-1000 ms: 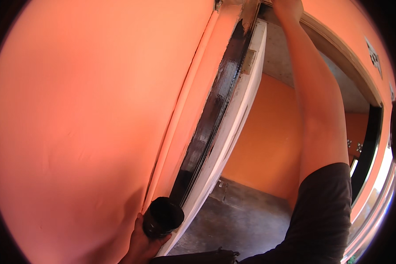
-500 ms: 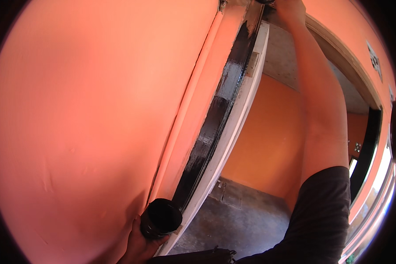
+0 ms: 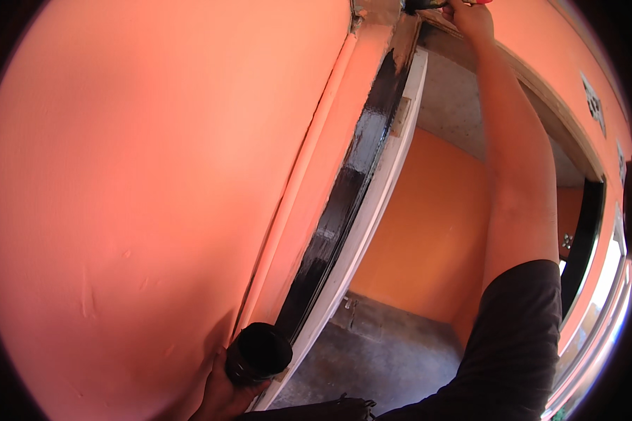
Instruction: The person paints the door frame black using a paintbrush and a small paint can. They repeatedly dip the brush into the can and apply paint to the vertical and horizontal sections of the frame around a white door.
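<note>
In the head view, the right hand (image 3: 472, 22), high on the far side, shows more fully now, fingers closed around a brush-like tool (image 3: 434, 4) newly visible at the upper corner of the partly black door frame (image 3: 337, 193), placing the work there. Near left, the left hand (image 3: 225, 389) still curls around a black cup (image 3: 258, 354).

The right arm (image 3: 516, 161) is raised high, with a gentle bend at the elbow (image 3: 523, 193). From there the forearm (image 3: 516, 112) goes up and leans a little to the left, until the wrist (image 3: 484, 45). The right hand (image 3: 470, 19) is close to the upper edge of the view, its fingers bent in a grip. The left hand (image 3: 226, 389) is low, near the lower edge, with its fingers curved in a holding pose.
</note>
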`<state>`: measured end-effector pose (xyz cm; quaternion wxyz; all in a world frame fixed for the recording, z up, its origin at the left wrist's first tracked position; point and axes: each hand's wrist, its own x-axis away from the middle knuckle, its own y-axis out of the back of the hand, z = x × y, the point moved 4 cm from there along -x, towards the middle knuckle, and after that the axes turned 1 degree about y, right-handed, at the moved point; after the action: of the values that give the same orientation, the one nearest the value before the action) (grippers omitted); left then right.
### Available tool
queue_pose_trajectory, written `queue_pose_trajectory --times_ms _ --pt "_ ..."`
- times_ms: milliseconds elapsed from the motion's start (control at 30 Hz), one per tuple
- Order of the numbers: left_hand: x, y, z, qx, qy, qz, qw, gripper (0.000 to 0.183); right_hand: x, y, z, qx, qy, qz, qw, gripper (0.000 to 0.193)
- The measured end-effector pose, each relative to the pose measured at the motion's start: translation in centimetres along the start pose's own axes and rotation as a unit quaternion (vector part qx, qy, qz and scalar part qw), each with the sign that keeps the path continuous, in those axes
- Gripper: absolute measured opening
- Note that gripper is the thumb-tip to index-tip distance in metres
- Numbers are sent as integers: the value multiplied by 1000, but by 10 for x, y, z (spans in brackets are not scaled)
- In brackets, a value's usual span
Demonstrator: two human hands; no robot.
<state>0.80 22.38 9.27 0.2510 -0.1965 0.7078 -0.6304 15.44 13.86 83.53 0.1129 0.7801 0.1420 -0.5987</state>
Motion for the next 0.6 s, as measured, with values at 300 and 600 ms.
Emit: queue_pose_trajectory --times_ms 300,600 --pt "-6 17 0 -46 1 -9 999 62 6 -6 1 97 -7 -23 995 34" --pt "-3 14 -3 8 19 -11 1000 57 -15 4 -19 135 20 49 989 31"
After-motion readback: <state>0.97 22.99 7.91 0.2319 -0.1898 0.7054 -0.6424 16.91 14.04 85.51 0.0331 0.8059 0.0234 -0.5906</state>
